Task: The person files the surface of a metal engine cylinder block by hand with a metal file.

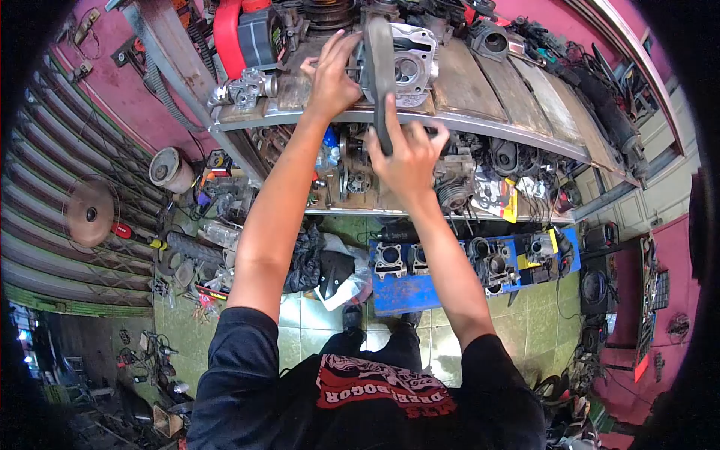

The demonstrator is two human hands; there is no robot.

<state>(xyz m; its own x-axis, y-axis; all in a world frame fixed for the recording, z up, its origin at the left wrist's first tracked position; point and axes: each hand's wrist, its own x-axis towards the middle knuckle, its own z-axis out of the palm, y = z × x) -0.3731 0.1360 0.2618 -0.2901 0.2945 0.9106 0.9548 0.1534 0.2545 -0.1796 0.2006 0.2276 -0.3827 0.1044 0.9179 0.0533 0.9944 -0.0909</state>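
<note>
An engine cylinder head [420, 66], bare metal with a round combustion chamber showing, sits near the front edge of the wooden shelf top. My left hand [334, 79] is at its left side, fingers curled against it. In my right hand [409, 154] is a long flat grey bar [381, 64], blurred by motion, gripped at its near end with the index finger laid along it. The bar points away from me and overlaps the left part of the cylinder head, hiding that part.
Left on the shelf lies a carburetor-like metal part [251, 88], with a red and black box [255, 37] behind. Another metal housing [491, 39] stands to the right. Below, engine parts fill the lower shelf [360, 201], and a blue bench [405, 296] holds cylinder blocks [390, 257].
</note>
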